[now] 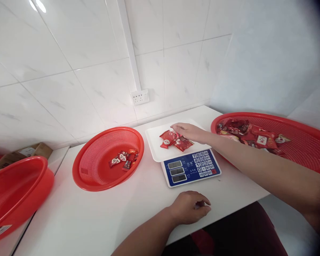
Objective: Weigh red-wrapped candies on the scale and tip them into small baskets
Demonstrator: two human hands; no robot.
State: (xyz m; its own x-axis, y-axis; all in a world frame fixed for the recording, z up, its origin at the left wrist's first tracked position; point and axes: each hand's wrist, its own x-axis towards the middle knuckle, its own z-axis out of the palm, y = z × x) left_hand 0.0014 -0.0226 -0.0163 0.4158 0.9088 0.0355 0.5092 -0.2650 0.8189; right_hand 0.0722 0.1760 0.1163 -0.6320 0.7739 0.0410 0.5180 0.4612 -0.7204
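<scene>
My right hand [188,131] reaches over the white weighing tray [156,152] with its fingers stretched out above several red candy packets [183,143]. The undersides of those fingers are hidden, and the packets lie in a small pile just below them. The tray sits on a digital scale [192,167] with a blue keypad panel and three small displays. In front of the scale, my left hand [190,208] rests near the table's front edge. Its fingers are loosely curved, the thumb stands apart from them, and nothing is held.
A red mesh basket [90,156] with several small packets stands left of the scale. Another red basket [304,142], holding many packets, stands at the right. At far left are a third red basket [40,188] and a cardboard box [37,151]. A wall socket [140,97] sits behind.
</scene>
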